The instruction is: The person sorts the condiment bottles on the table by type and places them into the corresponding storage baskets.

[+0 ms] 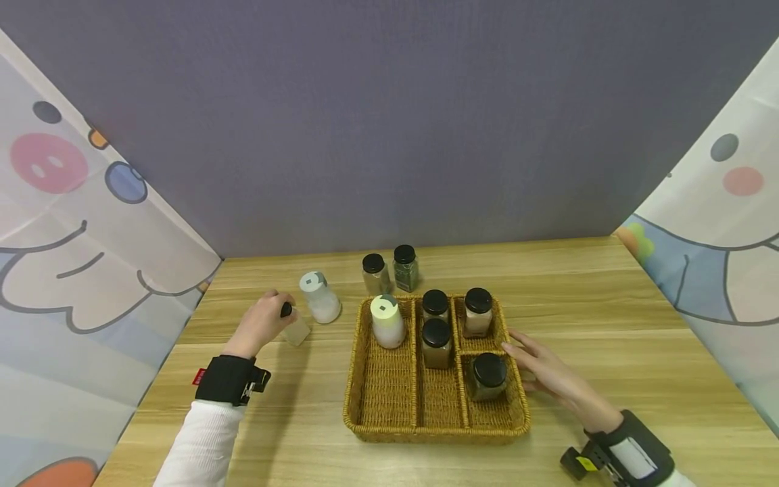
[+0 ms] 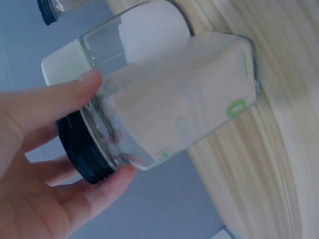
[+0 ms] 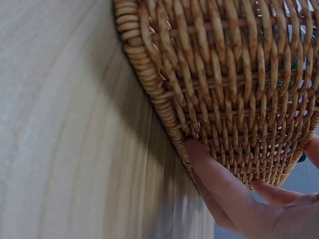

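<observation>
- Cartoon print [image 1: 49, 162] is covering the side panel, well left of the basket.
- Left hand [image 1: 262, 321], in a black wrist strap [image 1: 226, 380], is working left of the basket; its fingers are gripping the black-lidded jar [image 1: 295, 332] around its lid and neck.
- That jar is leaning at a tilt left of the basket, its pale contents and green marking showing through clear glass in the left wrist view; whether its base is touching the table [image 1: 608, 304], I cannot tell.
- A white-lidded jar [image 1: 325, 310] is standing between the gripped jar and the basket.
- Two black-lidded jars are standing just behind the basket — a brown-filled one [image 1: 376, 279] on the left, a green-filled one [image 1: 406, 272] on the right.
- The woven basket [image 1: 441, 436] is holding five jars: a yellowish-lidded jar [image 1: 388, 331] in its left compartment, two brown-filled jars [image 1: 437, 348] one behind the other in its middle one, a pale-filled jar [image 1: 477, 321] in its back right one and a dark-lidded jar [image 1: 488, 379] in its front right one.
- The right hand [image 1: 548, 372] is resting against the basket's right wall, fingers extending along the weave — slightly bent, not wrapping round anything.
</observation>
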The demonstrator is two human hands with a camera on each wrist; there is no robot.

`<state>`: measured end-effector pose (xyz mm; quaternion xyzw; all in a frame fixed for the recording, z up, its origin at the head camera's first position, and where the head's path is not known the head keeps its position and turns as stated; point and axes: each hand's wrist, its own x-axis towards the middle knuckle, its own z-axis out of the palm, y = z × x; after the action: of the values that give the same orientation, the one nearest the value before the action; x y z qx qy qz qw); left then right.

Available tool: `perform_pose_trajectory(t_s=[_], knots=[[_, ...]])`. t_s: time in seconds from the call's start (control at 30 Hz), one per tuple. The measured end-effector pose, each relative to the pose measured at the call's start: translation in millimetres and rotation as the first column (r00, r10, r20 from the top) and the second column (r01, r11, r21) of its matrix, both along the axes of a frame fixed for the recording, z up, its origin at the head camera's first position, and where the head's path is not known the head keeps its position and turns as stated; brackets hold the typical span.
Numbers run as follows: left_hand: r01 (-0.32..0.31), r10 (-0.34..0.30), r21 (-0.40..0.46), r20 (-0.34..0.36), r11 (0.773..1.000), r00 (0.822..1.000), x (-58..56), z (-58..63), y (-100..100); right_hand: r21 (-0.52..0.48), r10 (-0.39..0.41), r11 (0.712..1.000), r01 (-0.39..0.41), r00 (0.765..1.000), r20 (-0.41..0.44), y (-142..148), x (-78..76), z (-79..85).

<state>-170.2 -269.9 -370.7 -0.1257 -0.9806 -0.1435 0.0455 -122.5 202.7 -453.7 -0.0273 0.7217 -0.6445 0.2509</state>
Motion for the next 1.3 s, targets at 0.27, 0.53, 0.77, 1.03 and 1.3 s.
perform_pose_trajectory(t_s=[0.27,0.53,0.77,1.03,1.3], knots=[[0.038,-0.038,-0.004,0.029,0.999,0.999,1.5,3.8,2,0.022,-0.041,0.999,0.040,0.999,0.015,-5,4.2,7.8],[0.054,-0.054,0.000,0.037,0.999,0.998,2.8,5.8,4,0.025,-0.045,0.999,0.045,0.998,0.033,-7,5.2,14.2],[0.069,-0.069,0.008,0.049,0.998,0.996,6.4,11.9,8,0.028,-0.054,0.998,0.054,0.998,0.030,-10,8.9,22.5],[0.108,-0.108,-0.016,0.042,0.994,0.993,9.8,21.8,18,0.021,-0.045,0.999,0.044,0.999,0.029,-9,9.1,22.4],[0.148,-0.148,-0.004,0.061,0.989,0.987,12.0,31.1,30,0.038,-0.016,0.999,0.015,1.000,0.026,-5,3.9,11.6]])
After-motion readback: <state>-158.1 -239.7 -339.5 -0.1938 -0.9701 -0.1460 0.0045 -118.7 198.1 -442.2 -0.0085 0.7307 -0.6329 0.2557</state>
